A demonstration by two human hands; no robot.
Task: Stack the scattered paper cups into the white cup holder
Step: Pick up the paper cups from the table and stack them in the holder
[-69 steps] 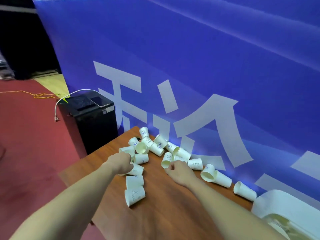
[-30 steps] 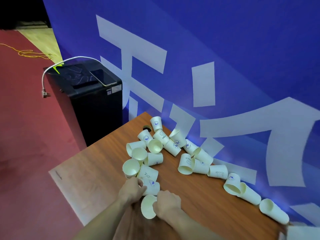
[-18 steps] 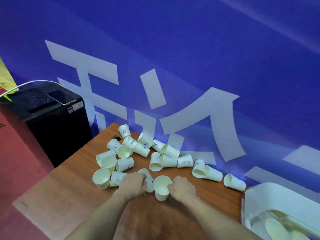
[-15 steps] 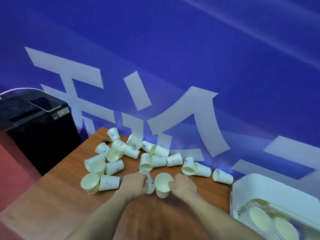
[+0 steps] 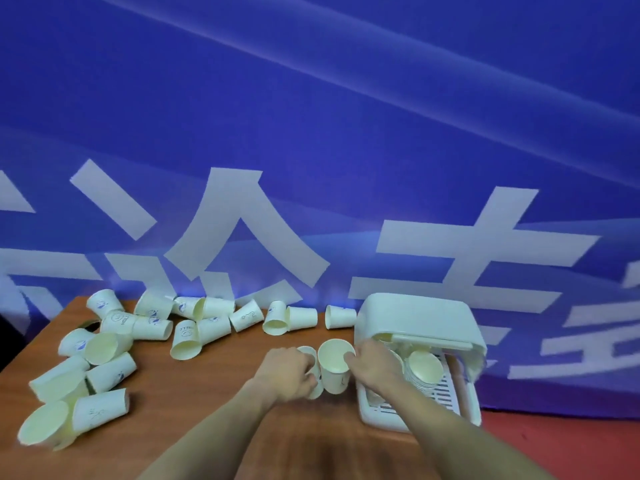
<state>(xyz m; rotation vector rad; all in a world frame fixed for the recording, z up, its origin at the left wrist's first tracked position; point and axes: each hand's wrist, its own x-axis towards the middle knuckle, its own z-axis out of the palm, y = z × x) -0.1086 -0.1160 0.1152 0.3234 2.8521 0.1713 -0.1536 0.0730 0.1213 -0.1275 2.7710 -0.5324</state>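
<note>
Both grips were closed around paper cups near the middle of the desk [image 5: 207, 403]. By the right hand [image 5: 372, 367] an upright cup [image 5: 334, 363] was held at its rim, thumb inside the open mouth and the other fingers curled round the outer wall. By the left hand [image 5: 287, 372] a second cup [image 5: 311, 370] was gripped, mostly hidden under the curled fingers, its side touching the upright cup. Just to the right of the right hand, the white cup holder [image 5: 415, 317] was seen lying on the desk with its hood raised, and stacked cups [image 5: 424, 367] were lodged in it, mouths turned toward the camera. Behind the hands, a row of fallen cups [image 5: 301, 318] was laid along the far edge of the desk. Further left, a larger heap of scattered cups [image 5: 110, 344] was spread out, most of them on their sides, some nested into one another, a few printed with blue marks. Beyond the desk, a blue banner [image 5: 346, 133] with large white characters was hung.
</note>
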